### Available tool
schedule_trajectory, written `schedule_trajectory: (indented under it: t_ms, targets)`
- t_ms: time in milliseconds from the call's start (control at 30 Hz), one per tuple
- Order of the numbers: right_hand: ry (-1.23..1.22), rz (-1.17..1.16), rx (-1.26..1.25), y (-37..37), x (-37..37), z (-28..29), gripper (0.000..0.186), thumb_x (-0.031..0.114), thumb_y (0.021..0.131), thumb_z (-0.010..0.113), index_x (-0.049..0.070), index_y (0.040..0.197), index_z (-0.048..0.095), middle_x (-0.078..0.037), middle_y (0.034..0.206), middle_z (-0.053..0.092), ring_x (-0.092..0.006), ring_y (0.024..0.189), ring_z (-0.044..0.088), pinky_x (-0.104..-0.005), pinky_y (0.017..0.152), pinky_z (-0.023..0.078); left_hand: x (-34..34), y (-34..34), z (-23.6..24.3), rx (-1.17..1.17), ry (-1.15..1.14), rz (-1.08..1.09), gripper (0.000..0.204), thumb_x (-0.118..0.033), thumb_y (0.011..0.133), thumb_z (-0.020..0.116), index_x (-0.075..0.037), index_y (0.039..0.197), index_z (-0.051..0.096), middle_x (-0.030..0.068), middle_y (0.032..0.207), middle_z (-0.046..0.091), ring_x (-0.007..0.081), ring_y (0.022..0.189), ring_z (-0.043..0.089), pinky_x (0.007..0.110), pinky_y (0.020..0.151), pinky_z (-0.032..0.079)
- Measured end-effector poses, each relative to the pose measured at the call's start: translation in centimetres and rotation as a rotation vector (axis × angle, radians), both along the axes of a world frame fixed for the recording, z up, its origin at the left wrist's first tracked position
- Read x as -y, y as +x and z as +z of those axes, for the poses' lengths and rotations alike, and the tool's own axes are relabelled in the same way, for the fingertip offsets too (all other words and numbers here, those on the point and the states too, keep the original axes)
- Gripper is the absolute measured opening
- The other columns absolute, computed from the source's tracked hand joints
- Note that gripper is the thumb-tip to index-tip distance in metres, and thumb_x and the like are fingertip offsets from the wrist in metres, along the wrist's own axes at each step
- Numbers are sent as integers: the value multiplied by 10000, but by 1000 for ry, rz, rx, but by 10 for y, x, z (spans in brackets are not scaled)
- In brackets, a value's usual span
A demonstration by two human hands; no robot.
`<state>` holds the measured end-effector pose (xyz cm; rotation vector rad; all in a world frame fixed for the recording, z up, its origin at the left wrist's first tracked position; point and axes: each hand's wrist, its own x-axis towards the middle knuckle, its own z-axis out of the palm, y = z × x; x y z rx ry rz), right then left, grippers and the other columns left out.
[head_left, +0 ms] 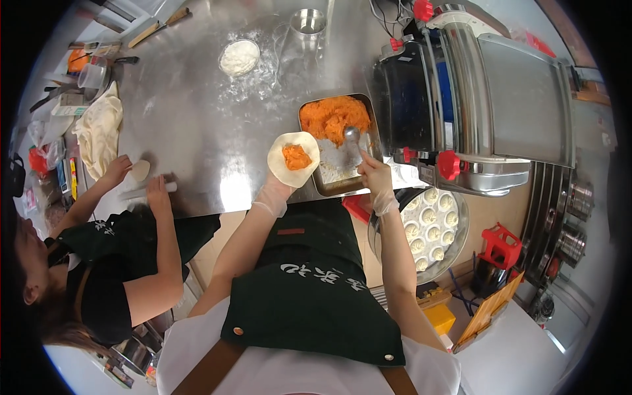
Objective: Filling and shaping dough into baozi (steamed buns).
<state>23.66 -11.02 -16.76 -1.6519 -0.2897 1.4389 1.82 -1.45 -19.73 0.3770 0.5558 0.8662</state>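
My left hand, in a clear plastic glove, holds up a round dough wrapper from below. A lump of orange filling rests in the middle of the wrapper. My gloved right hand is closed round the handle of a metal spoon, whose bowl is over the orange filling in a metal tray. Filling is heaped at the far end of that tray, and its near part is mostly bare with smears. The wrapper is just left of the tray, slightly overlapping its edge in view.
Beside me on the left, a co-worker's hands work a small dough piece with a rolling pin. A flour bowl stands farther back. A dough machine borders the right, above a round pan of pleated buns.
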Motion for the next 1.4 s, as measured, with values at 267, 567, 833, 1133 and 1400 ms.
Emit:
schedule_trajectory:
  t_ms: [267, 567, 833, 1133, 1400]
  targets:
    - [65, 23, 492, -39, -24, -28, 349, 42, 945, 530, 38, 1286, 607, 45, 670, 513, -34, 532, 382, -211, 460, 307, 10, -7, -12, 226, -447, 34, 274, -266, 951, 510, -56, 1095, 611, 90, 1061, 657, 261, 968, 639, 424, 848, 540]
    - [-39, -233, -225, -52, -26, -16, 415, 26, 975, 479, 27, 1390, 491, -13, 745, 534, -62, 526, 394, -201, 443, 300, 12, -9, -23, 221, -481, 58, 271, -253, 968, 501, -68, 1146, 587, 82, 1096, 647, 250, 1004, 639, 423, 867, 547]
    - [58, -190, -696, -57, -27, -25, 403, 16, 988, 438, 30, 1391, 434, -27, 787, 505, -44, 499, 323, -176, 419, 241, 10, -13, -13, 179, -569, 90, 276, -227, 966, 505, -64, 1180, 562, 89, 1124, 630, 247, 1039, 621, 412, 866, 547]
    - [-46, 235, -68, -56, -24, 107, 417, 60, 950, 537, 48, 1368, 531, 22, 677, 485, -53, 518, 390, -214, 450, 314, -27, 0, 27, -606, 663, 61, 403, 136, 726, 651, -26, 1076, 534, 54, 973, 607, 134, 876, 602, 256, 789, 515]
    - [296, 549, 1491, -88, -10, 116, 521, -27, 750, 583, 122, 1246, 634, -78, 756, 600, -255, 567, 603, -369, 509, 505, -35, 27, 100, -412, 922, 121, 299, 198, 645, 652, -34, 829, 606, 17, 842, 608, 105, 794, 582, 221, 679, 483]
